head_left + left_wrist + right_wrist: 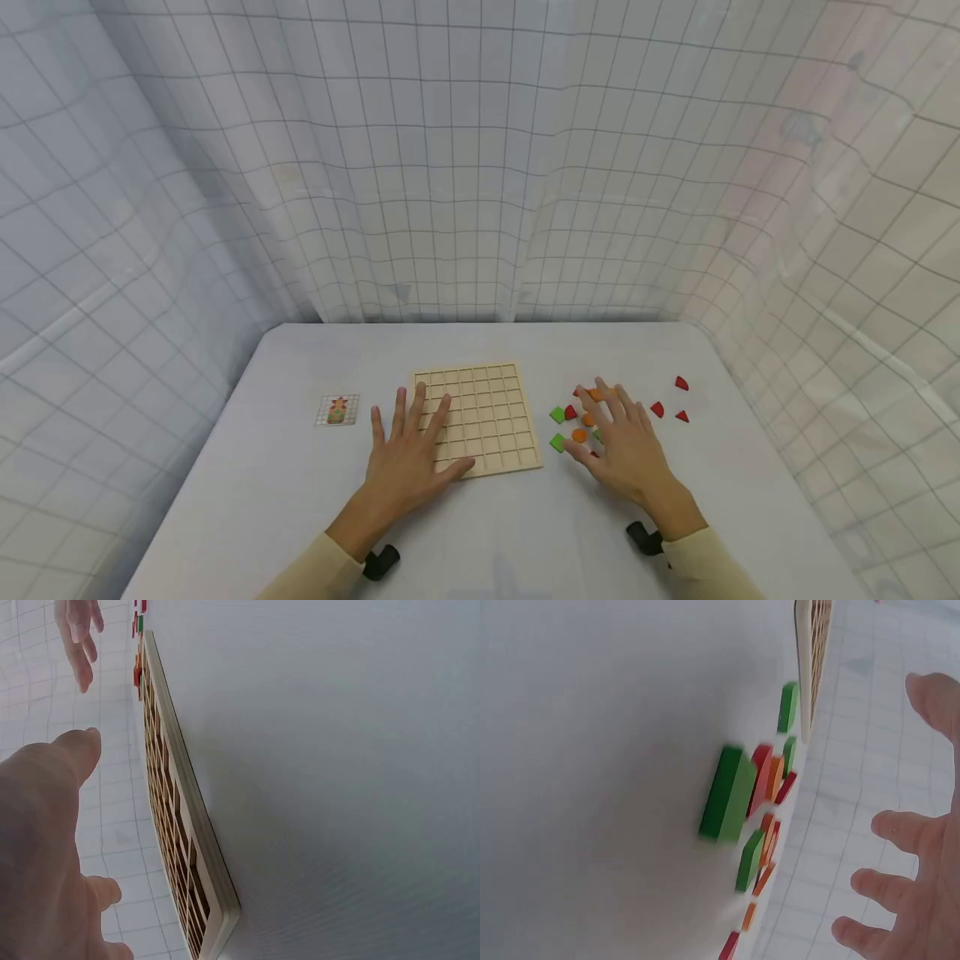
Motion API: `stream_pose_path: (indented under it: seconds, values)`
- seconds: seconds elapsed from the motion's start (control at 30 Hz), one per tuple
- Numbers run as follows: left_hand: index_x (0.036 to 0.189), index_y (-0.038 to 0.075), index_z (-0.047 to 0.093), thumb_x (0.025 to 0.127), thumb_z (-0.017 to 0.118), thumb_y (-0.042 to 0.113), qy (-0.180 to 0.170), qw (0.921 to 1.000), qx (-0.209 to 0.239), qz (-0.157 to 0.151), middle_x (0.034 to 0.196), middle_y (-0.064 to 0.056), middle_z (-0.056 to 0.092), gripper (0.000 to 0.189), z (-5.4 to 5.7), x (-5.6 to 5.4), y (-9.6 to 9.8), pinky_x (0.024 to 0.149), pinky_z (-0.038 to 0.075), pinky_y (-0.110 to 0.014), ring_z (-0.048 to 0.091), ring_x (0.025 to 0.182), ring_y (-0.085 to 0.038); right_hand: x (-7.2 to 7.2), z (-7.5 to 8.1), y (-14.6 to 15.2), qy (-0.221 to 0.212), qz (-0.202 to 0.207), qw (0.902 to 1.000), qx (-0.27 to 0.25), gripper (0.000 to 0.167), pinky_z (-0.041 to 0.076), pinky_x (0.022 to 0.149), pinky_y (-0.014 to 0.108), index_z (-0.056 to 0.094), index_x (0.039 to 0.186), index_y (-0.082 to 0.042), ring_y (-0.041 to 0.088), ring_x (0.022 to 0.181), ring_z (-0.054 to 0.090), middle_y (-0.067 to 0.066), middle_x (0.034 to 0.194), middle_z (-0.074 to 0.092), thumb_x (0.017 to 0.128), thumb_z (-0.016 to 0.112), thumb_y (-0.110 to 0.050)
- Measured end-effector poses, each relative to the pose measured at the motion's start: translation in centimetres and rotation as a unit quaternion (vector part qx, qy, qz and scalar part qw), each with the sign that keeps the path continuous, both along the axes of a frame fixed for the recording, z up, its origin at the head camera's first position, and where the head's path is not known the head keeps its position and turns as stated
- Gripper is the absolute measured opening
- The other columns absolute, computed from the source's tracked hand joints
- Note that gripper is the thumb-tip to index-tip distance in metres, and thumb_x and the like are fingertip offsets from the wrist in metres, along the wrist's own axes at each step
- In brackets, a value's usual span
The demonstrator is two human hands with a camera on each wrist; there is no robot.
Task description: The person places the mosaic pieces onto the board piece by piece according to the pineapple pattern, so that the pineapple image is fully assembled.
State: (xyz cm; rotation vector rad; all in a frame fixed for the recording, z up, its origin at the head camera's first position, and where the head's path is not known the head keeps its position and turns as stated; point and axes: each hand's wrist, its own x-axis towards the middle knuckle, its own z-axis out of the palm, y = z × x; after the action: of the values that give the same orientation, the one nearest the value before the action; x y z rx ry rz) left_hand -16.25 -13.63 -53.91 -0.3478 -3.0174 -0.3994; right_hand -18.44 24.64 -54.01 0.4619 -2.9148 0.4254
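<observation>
Hovering — right hand (627, 457), seemingly above coloured pieces (579, 435).

Left hand (405, 473): palm down, fingers (416, 408) straight and spread, thumb (456, 469) extended inward. Right hand (628, 457): palm down, fingers (611, 400) apart and slightly bent, thumb directed inward. Left forearm (318, 573) and right forearm (707, 562): sleeved, converging forward.

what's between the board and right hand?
Two green squares, a red piece and orange pieces, in the head view; more lie partly hidden by the hand.
</observation>
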Motion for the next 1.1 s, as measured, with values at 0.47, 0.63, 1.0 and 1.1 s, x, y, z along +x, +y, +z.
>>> stream_pose_path:
  seconds: [0.47, 0.63, 1.0, 1.1]
  values:
    - [0.183, 0.016, 0.039, 0.105, 0.068, 0.078, -0.083, 0.9964, 0.018, -0.002, 0.193, -0.029, 0.021, 0.104, -0.6, 0.2, -2.2, 0.138, 0.010, -0.090, 0.019, 0.179, -0.060, -1.7, -0.7, 6.8, -0.042, -0.073, 0.9965, 0.000, 0.080, 0.044, 0.123, 0.087, 0.042, 0.180, -0.008, 0.064, 0.163, 0.043, 0.030, 0.185, 0.039, 0.116, 0.067, -0.047]
    - [0.183, 0.015, 0.040, 0.106, 0.072, 0.074, -0.094, 0.9952, 0.024, -0.013, 0.193, -0.031, 0.021, 0.103, -0.5, 0.2, -2.6, 0.139, 0.014, -0.088, 0.021, 0.178, -0.060, -2.1, -1.0, 9.5, -0.069, -0.097, 0.9929, -0.007, 0.073, 0.046, 0.118, 0.090, 0.043, 0.178, -0.001, 0.069, 0.158, 0.042, 0.035, 0.181, 0.039, 0.117, 0.062, -0.036]
    - [0.184, 0.013, 0.036, 0.106, 0.075, 0.071, -0.109, 0.9926, 0.044, -0.029, 0.193, -0.031, 0.015, 0.104, -0.7, -0.1, -3.1, 0.138, 0.015, -0.088, 0.018, 0.179, -0.061, -3.3, -1.1, 12.4, -0.047, -0.105, 0.9923, -0.047, 0.040, 0.058, 0.108, 0.077, 0.069, 0.146, 0.018, 0.068, 0.132, 0.060, 0.044, 0.147, 0.063, 0.111, 0.064, 0.000]
    - [0.184, 0.013, 0.036, 0.105, 0.077, 0.070, -0.114, 0.9917, 0.050, -0.032, 0.193, -0.031, 0.014, 0.105, -0.7, -0.2, -3.1, 0.138, 0.015, -0.088, 0.018, 0.178, -0.062, -3.5, -1.2, 12.6, -0.039, -0.101, 0.9924, -0.059, 0.032, 0.061, 0.104, 0.072, 0.075, 0.137, 0.019, 0.062, 0.122, 0.066, 0.042, 0.136, 0.067, 0.109, 0.068, 0.006]
